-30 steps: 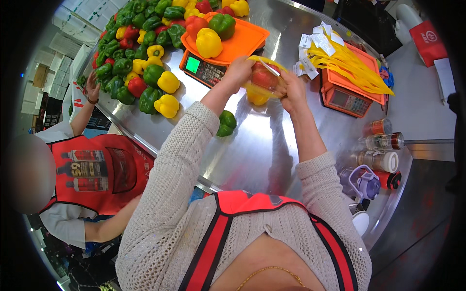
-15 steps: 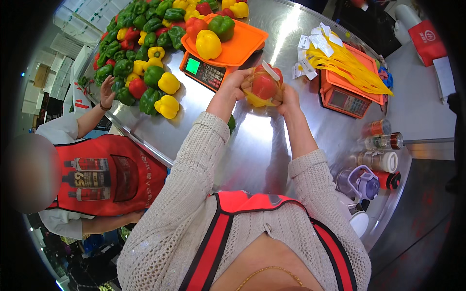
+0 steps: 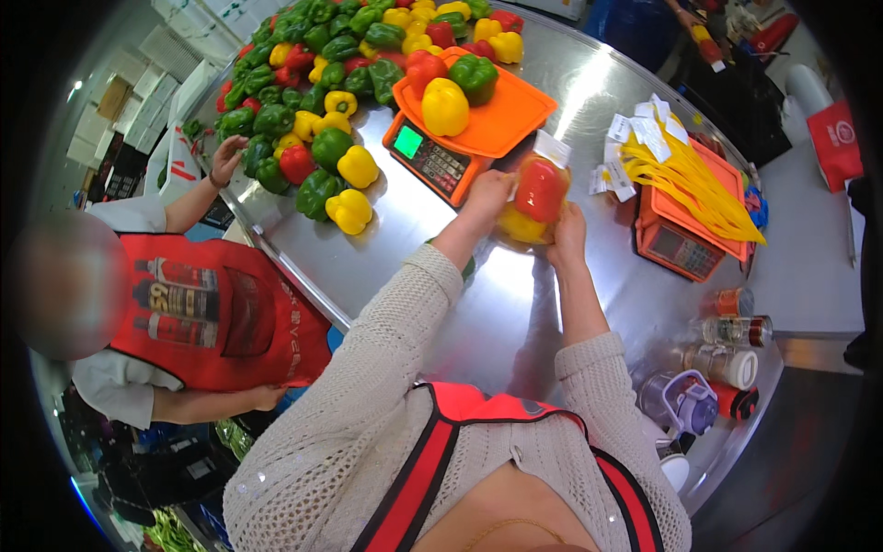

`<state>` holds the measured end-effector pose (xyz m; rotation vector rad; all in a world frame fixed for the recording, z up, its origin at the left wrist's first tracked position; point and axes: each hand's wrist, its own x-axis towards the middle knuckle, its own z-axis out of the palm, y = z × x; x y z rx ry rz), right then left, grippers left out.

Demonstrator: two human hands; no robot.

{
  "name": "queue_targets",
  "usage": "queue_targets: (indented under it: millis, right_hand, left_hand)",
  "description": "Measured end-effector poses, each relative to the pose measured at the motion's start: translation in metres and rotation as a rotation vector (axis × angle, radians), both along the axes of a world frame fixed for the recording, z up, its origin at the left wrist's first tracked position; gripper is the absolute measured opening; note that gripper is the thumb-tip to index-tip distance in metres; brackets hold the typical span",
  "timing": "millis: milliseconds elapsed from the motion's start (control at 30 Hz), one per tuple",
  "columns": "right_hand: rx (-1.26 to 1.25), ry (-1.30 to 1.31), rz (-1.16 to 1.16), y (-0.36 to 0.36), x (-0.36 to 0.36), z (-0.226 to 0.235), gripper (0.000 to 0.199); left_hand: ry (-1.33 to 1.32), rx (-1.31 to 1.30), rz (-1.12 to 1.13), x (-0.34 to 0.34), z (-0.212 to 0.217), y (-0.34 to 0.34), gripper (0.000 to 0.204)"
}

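A yellow net bag of bell peppers [image 3: 539, 195], with a red one above a yellow one, is stretched between my two hands over the steel table. A white label stands at the bag's top end. My left hand [image 3: 489, 197] is closed on the bag's left side, close to the corner of an orange weighing scale [image 3: 430, 162]. My right hand [image 3: 567, 232] grips its lower right side. On the scale's orange tray [image 3: 515, 115] rest loose peppers: a yellow one [image 3: 445, 107], a green one [image 3: 474, 79] and a red one [image 3: 424, 72].
A large heap of green, red and yellow peppers [image 3: 313, 110] covers the far left. A co-worker's hand [image 3: 228, 158] reaches to it. On the right, yellow net sleeves with white labels [image 3: 685, 175] lie on a second orange scale [image 3: 681, 248]. Bottles and a purple-lidded jug [image 3: 679, 405] line the right edge.
The bag has turned in my hands, so its red pepper and white label show more plainly. My view has shifted, moving the table's things rightward in the picture. The co-worker's hand is nearer the peppers.
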<state>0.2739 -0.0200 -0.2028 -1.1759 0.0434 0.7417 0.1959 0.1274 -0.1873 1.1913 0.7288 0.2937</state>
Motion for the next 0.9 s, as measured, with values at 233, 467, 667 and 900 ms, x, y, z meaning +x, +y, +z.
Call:
queue_targets:
  millis: [233,467,667,900]
  right_hand:
    - [0.161,-0.145,-0.091,0.0,-0.021,-0.006,0.015]
    - [0.138,-0.215,-0.095,0.004,-0.025,0.002,0.013]
    - [0.046,-0.322,-0.192,0.005,-0.019,-0.023,0.011]
    - [-0.126,-0.614,-0.165,0.0,-0.015,-0.045,0.025]
  left_hand:
    - [-0.177,-0.013,0.024,-0.024,0.006,-0.004,0.017]
    - [-0.143,-0.421,-0.025,-0.028,0.009,0.014,0.014]
    - [-0.088,-0.448,0.077,-0.018,0.03,-0.007,0.008]
    - [-0.307,-0.82,-0.184,-0.02,-0.054,0.018,0.01]
